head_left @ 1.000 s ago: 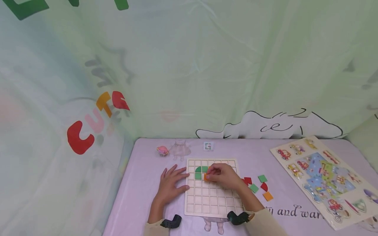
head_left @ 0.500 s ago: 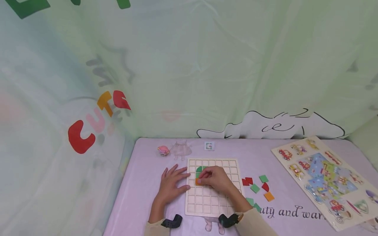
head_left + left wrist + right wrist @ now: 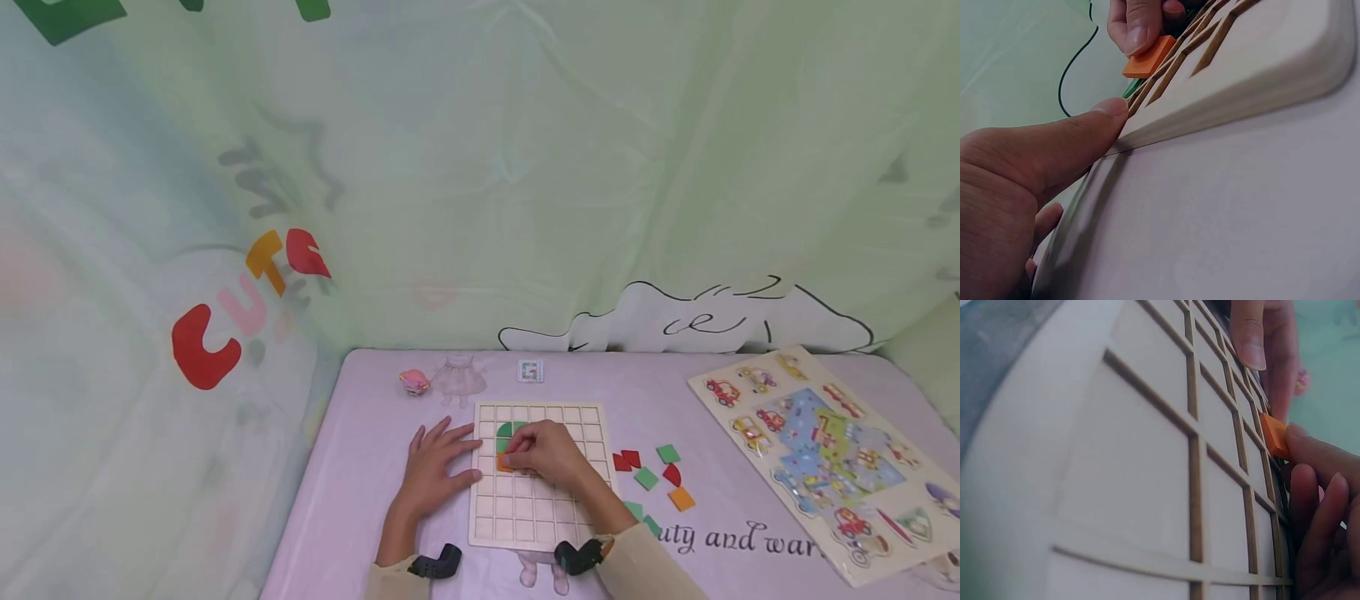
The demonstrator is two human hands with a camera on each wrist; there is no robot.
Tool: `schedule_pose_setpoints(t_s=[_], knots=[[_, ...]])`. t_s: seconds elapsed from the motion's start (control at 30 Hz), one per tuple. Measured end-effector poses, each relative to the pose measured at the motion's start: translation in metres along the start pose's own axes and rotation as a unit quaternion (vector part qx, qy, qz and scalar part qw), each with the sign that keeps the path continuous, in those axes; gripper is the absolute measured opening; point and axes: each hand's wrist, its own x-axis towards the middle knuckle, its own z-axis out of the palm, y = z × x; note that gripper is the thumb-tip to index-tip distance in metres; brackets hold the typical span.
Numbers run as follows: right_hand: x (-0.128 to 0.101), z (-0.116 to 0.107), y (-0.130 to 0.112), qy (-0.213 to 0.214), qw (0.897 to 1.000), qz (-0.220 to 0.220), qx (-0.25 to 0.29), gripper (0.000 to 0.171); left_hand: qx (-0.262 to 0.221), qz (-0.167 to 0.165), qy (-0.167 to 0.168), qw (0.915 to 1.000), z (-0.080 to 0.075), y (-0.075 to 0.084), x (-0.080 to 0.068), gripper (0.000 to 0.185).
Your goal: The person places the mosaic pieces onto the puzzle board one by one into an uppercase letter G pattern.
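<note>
Orange tile (image 3: 504, 462) sat tilted on the grid board (image 3: 536, 521), left side, just below the green pieces (image 3: 507, 436); I had it pinched in my right hand (image 3: 551, 454). My left hand (image 3: 433, 467) lay flat w/ fingers spread, thumb touching the board's left edge, gripping nothing.

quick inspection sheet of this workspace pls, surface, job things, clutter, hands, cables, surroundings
surface: table under a lilac printed cloth
job's things: wooden grid board lies flat; green pieces sit in its upper left cells; orange tile tilted at a cell, not seated
clutter: loose tiles right of the board; vehicle puzzle far right; pink toy and small card at the back
grippers: left hand flat, thumb against the board's left edge; right hand pinches the orange tile
cables: nothing seen
surroundings: green printed curtain behind and to the left
</note>
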Motion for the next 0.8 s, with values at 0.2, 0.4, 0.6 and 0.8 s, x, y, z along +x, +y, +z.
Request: schedule_pose_setpoints(t_s=[0.2,0.4,0.6,0.8], knots=[[0.0014,0.0008,0.0002,-0.002,1.0,-0.012,-0.019,0.013,0.0,0.002,0.003,1.0,-0.0005,0.0006,-0.0002,0.049],[0.0002,0.001,-0.0009,0.008,0.999,-0.018,-0.04,0.015,-0.001,0.008,0.01,0.9999,-0.0002,0.0017,0.0001,0.048],[0.0002,0.0018,-0.0007,0.012,0.998,-0.025,-0.054,0.017,-0.005,0.012,0.017,0.9998,-0.0009,0.0022,-0.0001,0.047],[0.0004,0.0017,0.0,0.012,0.998,-0.029,-0.054,0.018,-0.012,0.012,0.018,0.9997,-0.0014,0.0027,0.0001,0.047]])
